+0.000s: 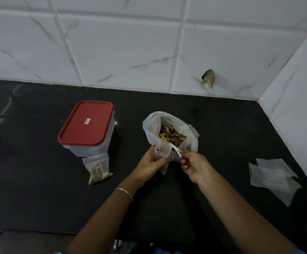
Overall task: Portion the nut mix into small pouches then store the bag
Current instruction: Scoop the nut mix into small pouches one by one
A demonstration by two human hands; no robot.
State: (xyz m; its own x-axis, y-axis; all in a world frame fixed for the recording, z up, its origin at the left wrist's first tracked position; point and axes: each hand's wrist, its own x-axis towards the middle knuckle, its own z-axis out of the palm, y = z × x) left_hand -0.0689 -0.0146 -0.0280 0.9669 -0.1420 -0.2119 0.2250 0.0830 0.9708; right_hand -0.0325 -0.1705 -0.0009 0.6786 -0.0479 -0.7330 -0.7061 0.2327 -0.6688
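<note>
- Gripping a small clear pouch [161, 153] with curled fingers, the left hand [149, 165] holds it upright just in front of the open bag of nut mix [169, 131].
- The right hand [194, 166] pinches a white spoon [176, 149] between thumb and fingers, its far end at the pouch's mouth (the bowl is hidden).
- One filled pouch [97, 168] lies on the black surface [222, 134] against a red-lidded container [86, 125], left of the hands.
- Well apart on the right, empty pouches [270, 176] lie near the tiled wall [130, 52].
</note>
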